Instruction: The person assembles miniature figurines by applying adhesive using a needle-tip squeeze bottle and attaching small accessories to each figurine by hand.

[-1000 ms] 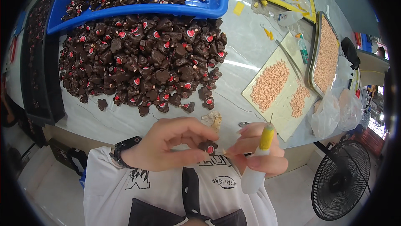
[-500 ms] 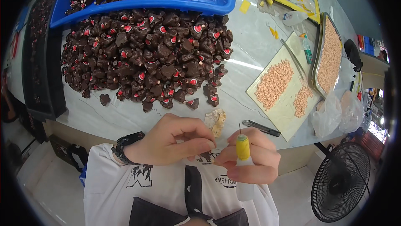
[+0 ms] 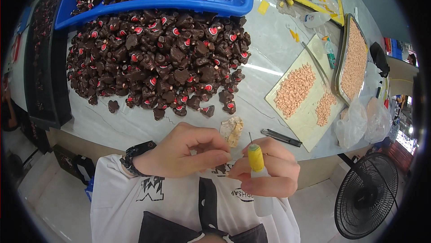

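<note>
My right hand (image 3: 274, 164) is closed around a small translucent squeeze bottle (image 3: 263, 200) with yellow wrapping at its neck and a thin metal needle pointing up. Its thumb and fingertips reach toward my left hand; a tiny pale bit seems to show at them. My left hand (image 3: 186, 151), a black watch on its wrist, has its fingers curled with thumb and forefinger together. Something small and dark shows below those fingertips, too hidden to name. Ahead lies a heap of small dark brown moulded figures (image 3: 166, 63) with red-and-white spots.
A blue tray (image 3: 188, 4) of similar figures stands behind the heap. Right of it, a board (image 3: 310, 137) carries small peach-coloured pieces, beside a full tray (image 3: 352, 59). A black cutter knife (image 3: 282, 138) and a crumpled stained scrap (image 3: 232, 131) lie near the table edge. A fan (image 3: 366, 196) stands at right.
My right hand has shifted slightly left, and the bottle's needle end has tipped a little to the left. The left hand stays almost where it was.
</note>
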A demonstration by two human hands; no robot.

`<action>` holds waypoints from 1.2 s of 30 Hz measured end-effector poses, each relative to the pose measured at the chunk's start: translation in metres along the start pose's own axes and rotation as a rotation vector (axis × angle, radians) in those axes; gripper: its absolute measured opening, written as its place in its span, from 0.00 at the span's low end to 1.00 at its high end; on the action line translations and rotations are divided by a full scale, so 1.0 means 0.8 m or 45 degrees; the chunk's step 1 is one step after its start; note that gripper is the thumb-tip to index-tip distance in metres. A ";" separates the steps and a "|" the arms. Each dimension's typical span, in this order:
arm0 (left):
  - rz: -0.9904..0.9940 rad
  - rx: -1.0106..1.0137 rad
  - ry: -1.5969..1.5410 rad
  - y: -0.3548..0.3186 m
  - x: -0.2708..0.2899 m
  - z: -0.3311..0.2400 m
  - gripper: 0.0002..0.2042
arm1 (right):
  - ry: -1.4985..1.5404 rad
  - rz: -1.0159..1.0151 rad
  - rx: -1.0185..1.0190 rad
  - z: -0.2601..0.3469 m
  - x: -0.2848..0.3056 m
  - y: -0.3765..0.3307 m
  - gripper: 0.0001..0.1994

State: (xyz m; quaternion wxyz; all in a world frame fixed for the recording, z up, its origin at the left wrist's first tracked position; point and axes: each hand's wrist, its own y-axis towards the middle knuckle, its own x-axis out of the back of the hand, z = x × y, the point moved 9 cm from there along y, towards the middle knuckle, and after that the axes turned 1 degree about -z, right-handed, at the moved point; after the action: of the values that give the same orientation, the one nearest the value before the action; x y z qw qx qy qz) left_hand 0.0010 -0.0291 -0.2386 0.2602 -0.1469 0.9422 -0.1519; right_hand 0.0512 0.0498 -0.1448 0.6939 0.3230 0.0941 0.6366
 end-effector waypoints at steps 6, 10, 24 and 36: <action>-0.004 0.014 0.001 0.001 -0.001 0.004 0.05 | -0.014 0.189 -0.062 -0.005 -0.007 0.008 0.16; -0.049 0.023 -0.075 0.002 0.002 0.003 0.05 | -0.062 0.226 -0.046 -0.007 -0.011 0.009 0.17; 0.043 -0.239 -0.354 -0.006 -0.008 -0.015 0.07 | -0.073 -0.376 -0.072 -0.002 0.016 0.005 0.21; 0.045 -0.678 -0.324 -0.008 -0.003 -0.046 0.17 | -0.223 -0.453 -0.191 -0.001 0.020 -0.006 0.30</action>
State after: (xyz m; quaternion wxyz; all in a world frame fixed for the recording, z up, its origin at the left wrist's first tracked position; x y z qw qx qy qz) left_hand -0.0152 -0.0265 -0.2049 0.3310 -0.2114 0.9111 0.1250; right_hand 0.0576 0.0652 -0.1434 0.8230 0.3029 0.0413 0.4787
